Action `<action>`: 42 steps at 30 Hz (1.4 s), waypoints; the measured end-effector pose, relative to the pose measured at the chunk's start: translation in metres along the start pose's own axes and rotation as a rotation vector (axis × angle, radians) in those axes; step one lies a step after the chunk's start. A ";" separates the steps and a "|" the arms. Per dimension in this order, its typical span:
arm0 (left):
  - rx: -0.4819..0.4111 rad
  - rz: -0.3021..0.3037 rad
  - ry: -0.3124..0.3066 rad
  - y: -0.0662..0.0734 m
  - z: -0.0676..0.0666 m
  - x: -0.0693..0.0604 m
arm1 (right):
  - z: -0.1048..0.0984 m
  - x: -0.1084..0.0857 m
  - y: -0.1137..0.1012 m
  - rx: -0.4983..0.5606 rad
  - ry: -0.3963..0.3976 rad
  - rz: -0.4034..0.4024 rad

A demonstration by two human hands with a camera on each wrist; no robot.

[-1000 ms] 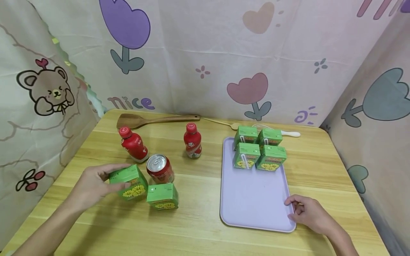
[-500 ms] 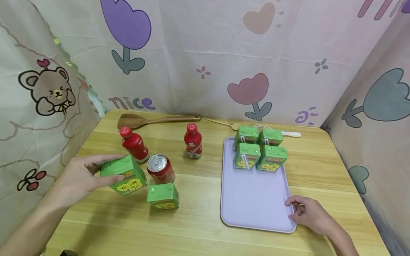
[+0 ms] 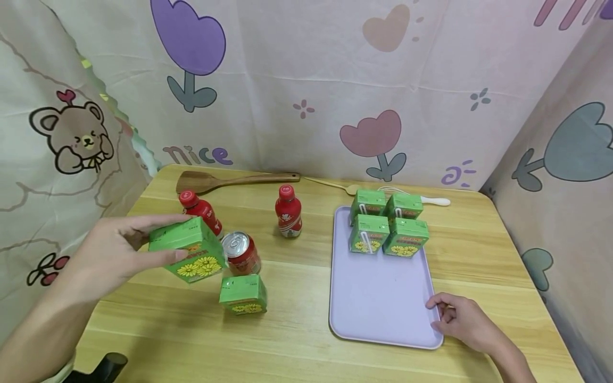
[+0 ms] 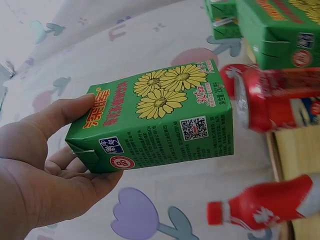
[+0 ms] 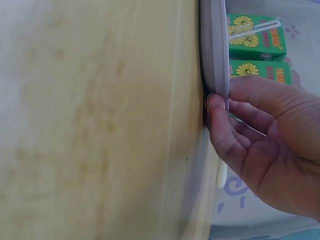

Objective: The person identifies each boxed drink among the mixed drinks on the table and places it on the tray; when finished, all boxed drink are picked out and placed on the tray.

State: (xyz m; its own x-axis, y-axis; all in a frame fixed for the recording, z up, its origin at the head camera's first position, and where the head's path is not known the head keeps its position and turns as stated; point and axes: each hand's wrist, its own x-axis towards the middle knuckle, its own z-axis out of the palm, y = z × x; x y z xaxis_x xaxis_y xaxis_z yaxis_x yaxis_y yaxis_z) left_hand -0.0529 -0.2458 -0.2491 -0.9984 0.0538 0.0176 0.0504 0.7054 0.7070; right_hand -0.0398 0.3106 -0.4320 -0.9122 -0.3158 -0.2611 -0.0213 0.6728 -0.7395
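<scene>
My left hand [image 3: 115,250] grips a green drink carton [image 3: 191,250] with yellow flowers, raised above the table at the left. In the left wrist view the carton [image 4: 155,117] sits between thumb and fingers, printed faces showing. Below it and to the right, a second green carton [image 3: 243,295] stands on the wood. A red soda can [image 3: 243,255] is close beside the held carton, which partly covers a red bottle [image 3: 205,213]. My right hand [image 3: 462,319] pinches the right rim of a lilac tray [image 3: 378,303]; the right wrist view shows thumb and fingers on that rim [image 5: 217,55].
Several green cartons [image 3: 366,234] stand grouped at the tray's far end. Another red bottle [image 3: 288,213] stands mid-table. Along the back lie a wooden spatula [image 3: 201,182], a thin pale spoon [image 3: 351,189] and a white-handled whisk [image 3: 436,200]. A black object [image 3: 112,364] shows at the front left.
The left hand has lifted its carton up off the table, first leftward, then slightly back to the right, so it now overlaps the left bottle. The right hand and tray stay put.
</scene>
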 end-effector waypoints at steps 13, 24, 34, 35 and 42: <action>-0.072 0.188 -0.058 0.040 0.016 0.019 | 0.000 0.000 -0.001 0.000 0.000 0.000; -0.185 0.175 -0.229 0.069 0.048 0.049 | 0.000 0.000 -0.002 0.007 -0.001 0.008; -0.246 0.197 -0.311 0.090 0.093 0.078 | 0.001 -0.001 -0.001 -0.012 0.005 0.007; -0.249 0.203 -0.326 0.092 0.098 0.080 | 0.001 -0.001 -0.002 -0.012 0.004 0.009; -0.280 0.248 -0.371 0.112 0.128 0.095 | 0.001 -0.001 -0.003 -0.007 0.000 0.029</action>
State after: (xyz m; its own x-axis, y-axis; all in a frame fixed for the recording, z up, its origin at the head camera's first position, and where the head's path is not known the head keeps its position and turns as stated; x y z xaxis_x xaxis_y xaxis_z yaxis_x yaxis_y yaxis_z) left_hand -0.1387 -0.0712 -0.2591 -0.8786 0.4776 -0.0071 0.2248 0.4266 0.8761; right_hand -0.0386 0.3086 -0.4302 -0.9124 -0.2962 -0.2825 0.0023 0.6864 -0.7272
